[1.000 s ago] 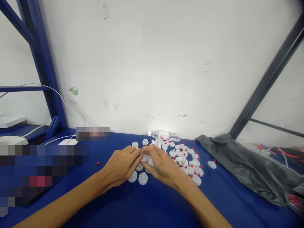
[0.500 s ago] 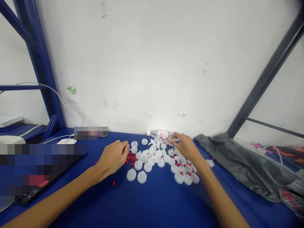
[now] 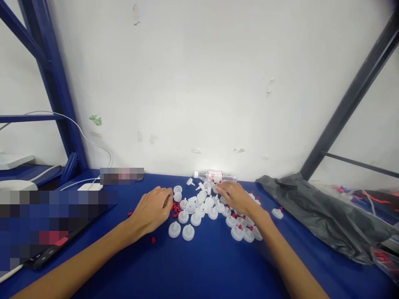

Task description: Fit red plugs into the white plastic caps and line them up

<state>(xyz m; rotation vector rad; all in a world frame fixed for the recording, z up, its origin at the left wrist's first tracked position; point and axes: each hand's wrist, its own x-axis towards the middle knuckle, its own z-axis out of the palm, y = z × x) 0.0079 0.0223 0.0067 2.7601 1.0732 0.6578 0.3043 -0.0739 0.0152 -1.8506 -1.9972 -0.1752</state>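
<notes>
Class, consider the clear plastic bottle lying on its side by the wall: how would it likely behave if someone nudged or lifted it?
The clear plastic bottle lies on its side on the blue table, so a nudge would probably roll it. It looks thin-walled and nearly see-through, so likely light and apt to dent under a firm squeeze. Its smooth surface may be a little slippery.

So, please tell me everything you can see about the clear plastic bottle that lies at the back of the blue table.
The clear plastic bottle lies on its side on the blue table, right against the foot of the white wall. Its white cap points left, and a label with red print wraps its middle. It looks thin and transparent; whether it holds liquid cannot be told. The white plastic caps lie just in front of it. The right hand is near but apart from it.
</notes>
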